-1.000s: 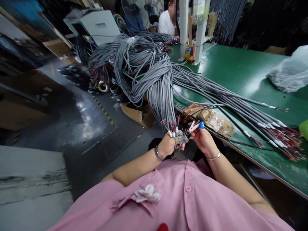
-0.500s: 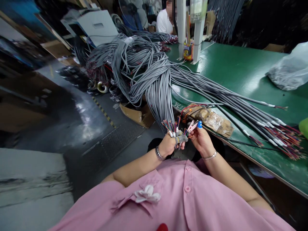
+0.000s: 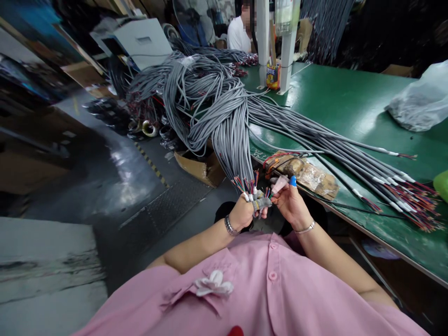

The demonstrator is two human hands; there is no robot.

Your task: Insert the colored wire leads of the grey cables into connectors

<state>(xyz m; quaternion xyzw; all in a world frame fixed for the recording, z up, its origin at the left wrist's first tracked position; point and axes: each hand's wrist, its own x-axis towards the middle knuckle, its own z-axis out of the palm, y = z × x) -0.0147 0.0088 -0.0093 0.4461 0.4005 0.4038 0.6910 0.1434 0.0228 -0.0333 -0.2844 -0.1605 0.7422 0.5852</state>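
My left hand (image 3: 243, 212) is closed around the ends of several grey cables (image 3: 233, 154), whose stripped coloured wires (image 3: 247, 183) stick up above the fist. A grey knitted cover (image 3: 262, 204) wraps its thumb. Close on the right, my right hand (image 3: 292, 204) pinches a small pale pink clip (image 3: 279, 184), blurred, beside the wire ends at the left thumb. A blue finger cover (image 3: 293, 180) is on one of its digits. An orange wire end shows between the two hands.
A green table (image 3: 350, 93) carries a large heap of grey cables (image 3: 199, 79) and a row with bared ends (image 3: 413, 196). A wooden block (image 3: 318, 179) lies at its front edge. A plastic bag (image 3: 420, 100) sits right; a person (image 3: 239, 33) is behind. Below is an open carton (image 3: 199, 168).
The pink clip, spread in a V before, now appears as one blurred, narrower shape. Both hands have stayed nearly in place, the left one shifting slightly left.
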